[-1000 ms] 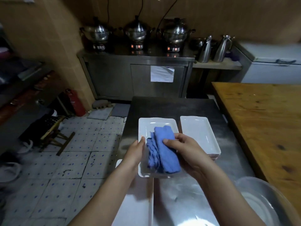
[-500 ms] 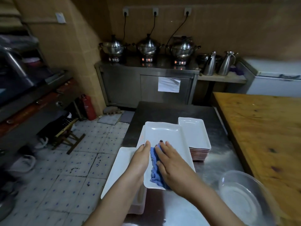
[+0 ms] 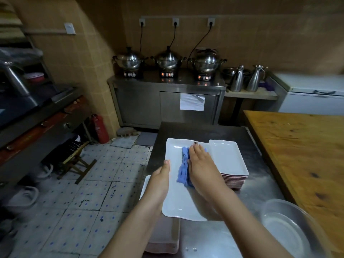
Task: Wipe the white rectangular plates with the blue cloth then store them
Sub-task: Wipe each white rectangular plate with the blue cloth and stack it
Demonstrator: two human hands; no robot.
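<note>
Blue cloth (image 3: 183, 170) mostly hidden under my flat right fingers (image 3: 195, 151); left fingers (image 3: 166, 164) pinch plate (image 3: 176, 202) rim; long axis toward surface (image 3: 204, 131) far edge.

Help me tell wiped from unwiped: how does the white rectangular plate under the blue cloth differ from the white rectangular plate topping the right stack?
The white rectangular plate being wiped is gripped by the left hand, the right hand pressing the blue cloth on it; the top plate is bare, untouched. The wiped plate is nearer, leftward; the top plate caps the stack farther right. Both are white, rectangular, rimmed.
</note>
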